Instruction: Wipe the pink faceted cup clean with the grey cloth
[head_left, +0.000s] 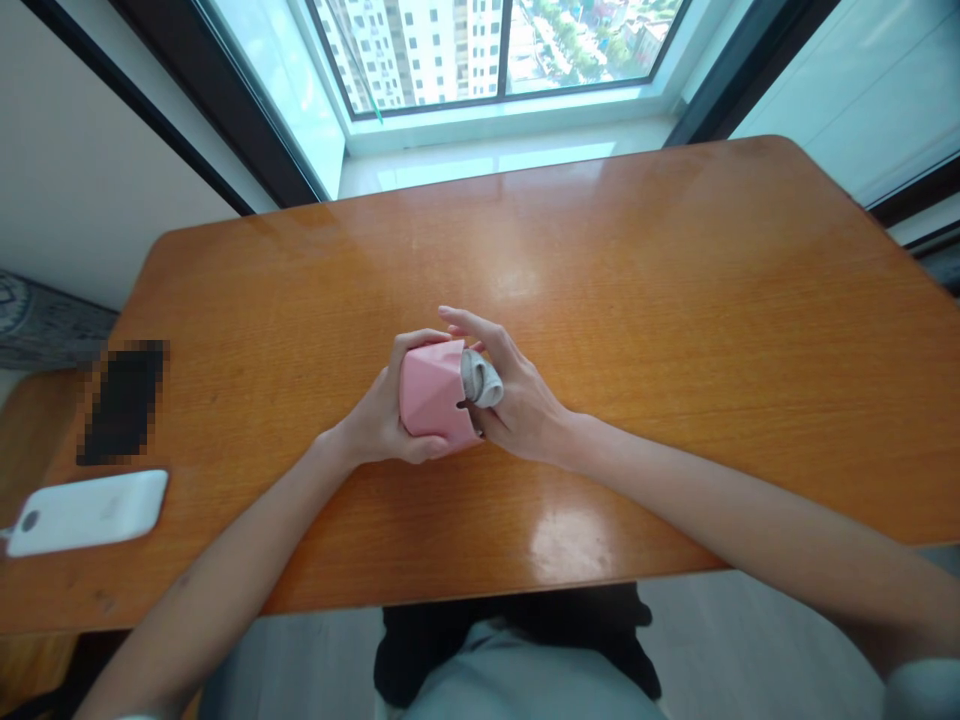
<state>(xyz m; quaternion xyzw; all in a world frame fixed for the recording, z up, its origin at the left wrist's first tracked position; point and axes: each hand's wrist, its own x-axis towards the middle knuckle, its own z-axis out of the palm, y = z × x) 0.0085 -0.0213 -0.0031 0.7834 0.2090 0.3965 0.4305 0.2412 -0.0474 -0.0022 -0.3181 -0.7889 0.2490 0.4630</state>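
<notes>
A pink faceted cup (431,392) lies tilted on its side over the middle of the orange wooden table (675,300), its mouth facing right. My left hand (382,415) wraps around its left side and grips it. My right hand (517,400) is at the cup's mouth, its fingers closed on a crumpled grey-white cloth (481,378) that sits partly inside the opening. The right index finger stretches out over the cup's rim.
A dark phone, blurred out (124,400), lies near the table's left edge. A white flat device (90,510) lies just in front of it. A window sill (487,150) runs behind the far edge of the table.
</notes>
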